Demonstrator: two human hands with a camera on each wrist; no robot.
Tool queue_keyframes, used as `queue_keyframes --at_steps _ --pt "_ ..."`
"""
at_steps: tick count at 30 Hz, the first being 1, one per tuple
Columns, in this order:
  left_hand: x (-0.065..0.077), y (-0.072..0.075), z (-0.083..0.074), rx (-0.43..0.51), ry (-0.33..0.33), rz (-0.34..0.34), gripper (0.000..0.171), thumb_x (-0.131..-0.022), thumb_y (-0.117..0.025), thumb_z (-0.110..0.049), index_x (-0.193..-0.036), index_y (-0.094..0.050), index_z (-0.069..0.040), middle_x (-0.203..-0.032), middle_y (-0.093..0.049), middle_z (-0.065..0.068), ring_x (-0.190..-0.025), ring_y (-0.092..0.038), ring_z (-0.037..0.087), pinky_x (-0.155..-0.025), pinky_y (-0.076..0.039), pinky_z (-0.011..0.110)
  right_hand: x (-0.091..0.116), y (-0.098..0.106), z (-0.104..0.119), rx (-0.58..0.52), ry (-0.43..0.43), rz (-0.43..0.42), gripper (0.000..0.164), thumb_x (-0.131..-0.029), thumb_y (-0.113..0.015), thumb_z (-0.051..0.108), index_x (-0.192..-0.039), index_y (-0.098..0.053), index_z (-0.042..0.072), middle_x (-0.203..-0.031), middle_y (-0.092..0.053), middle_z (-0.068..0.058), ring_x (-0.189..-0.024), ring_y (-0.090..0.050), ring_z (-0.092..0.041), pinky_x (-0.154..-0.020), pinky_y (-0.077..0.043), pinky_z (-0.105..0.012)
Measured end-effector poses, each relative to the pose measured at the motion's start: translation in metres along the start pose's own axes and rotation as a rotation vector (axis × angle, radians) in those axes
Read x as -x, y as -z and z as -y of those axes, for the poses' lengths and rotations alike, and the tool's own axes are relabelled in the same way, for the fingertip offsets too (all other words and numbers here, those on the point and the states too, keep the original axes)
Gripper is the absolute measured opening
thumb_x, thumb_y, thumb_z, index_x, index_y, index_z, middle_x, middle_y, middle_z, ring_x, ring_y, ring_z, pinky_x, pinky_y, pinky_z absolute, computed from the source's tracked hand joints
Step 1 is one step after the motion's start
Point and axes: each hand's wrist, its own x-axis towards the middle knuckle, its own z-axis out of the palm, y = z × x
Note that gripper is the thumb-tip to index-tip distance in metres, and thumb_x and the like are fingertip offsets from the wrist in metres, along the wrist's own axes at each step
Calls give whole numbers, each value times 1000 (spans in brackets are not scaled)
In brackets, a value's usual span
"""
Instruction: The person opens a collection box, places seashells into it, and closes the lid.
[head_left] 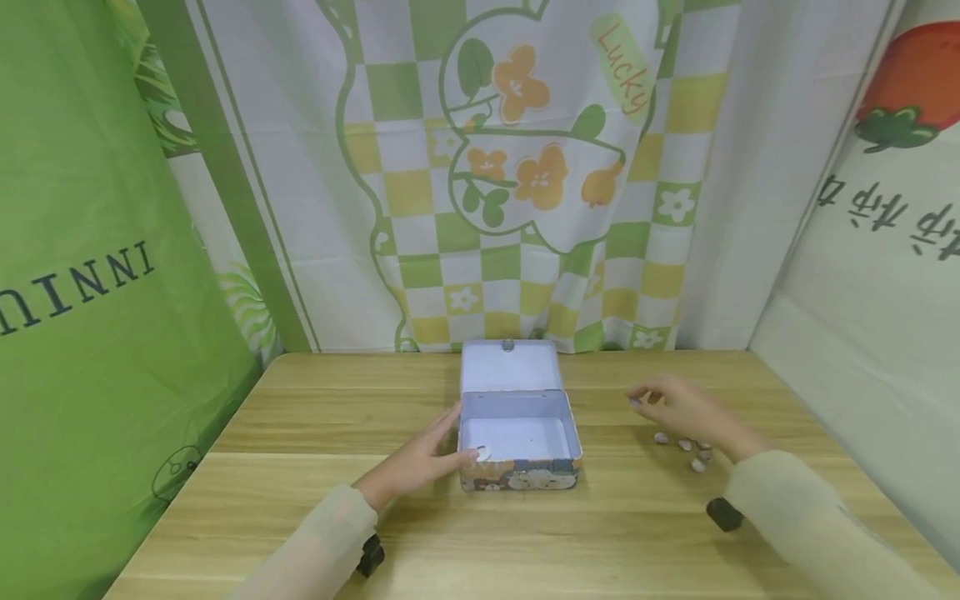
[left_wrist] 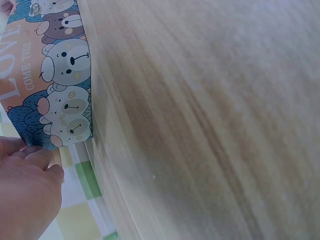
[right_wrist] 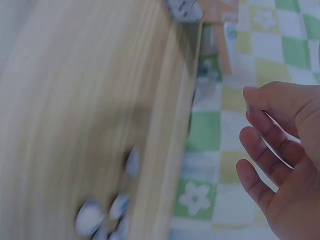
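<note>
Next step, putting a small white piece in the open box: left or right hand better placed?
Right, most likely. The right hand pinches a small piece, with loose pieces close by; the left hand rests against the box, better suited to steadying it.

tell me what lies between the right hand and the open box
In the head view, only bare tabletop shows between the right hand and the open box.

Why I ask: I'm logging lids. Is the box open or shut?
Open. In the head view, the lid of the box stands back from its far edge, leaving the pale inside exposed.
</note>
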Motion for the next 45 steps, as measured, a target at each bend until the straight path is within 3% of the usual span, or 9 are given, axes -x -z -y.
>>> queue_keyframes --at_steps 8,15,25,37,45 --pt "0 0 0 -4 -4 4 91 -97 -59 -55 -163 -6 -23 -167 -6 2 -151 -11 30 -116 -23 58 -24 -10 34 23 169 -65 20 -95 -70 13 -114 -74 7 -109 -70 -4 -95 -64 -27 -79 -55 -42" --pt "0 0 2 -9 -11 4 90 -98 -59 -54 -163 -6 -23 -167 -6 3 -150 -13 33 -115 -24 59 -48 -30 56 5 249 -72 19 -90 -74 7 -109 -76 7 -102 -69 -4 -90 -64 -24 -72 -55 -33" --pt "-1 -2 2 11 -4 5 89 -98 -60 -51 -163 -6 -22 -167 -6 4 -150 -12 33 -116 -23 60 -68 -60 88 -82 329 -12 20 -92 -71 6 -112 -74 7 -105 -69 -2 -94 -64 -25 -80 -57 -39" --pt "0 0 3 -7 -11 -8 92 -97 -59 -54 -163 -6 -18 -167 -6 6 -149 -15 36 -113 -27 62 -80 -88 110 -151 332 82 23 -94 -68 8 -116 -72 1 -108 -68 -5 -99 -62 -26 -87 -56 -46" --pt "0 -1 2 6 -5 -7 92 -97 -60 -54 -163 -7 -19 -167 -7 7 -149 -16 36 -112 -25 65 -85 -102 111 -139 286 160 24 -95 -67 6 -118 -71 2 -112 -68 -6 -103 -63 -26 -89 -55 -39"
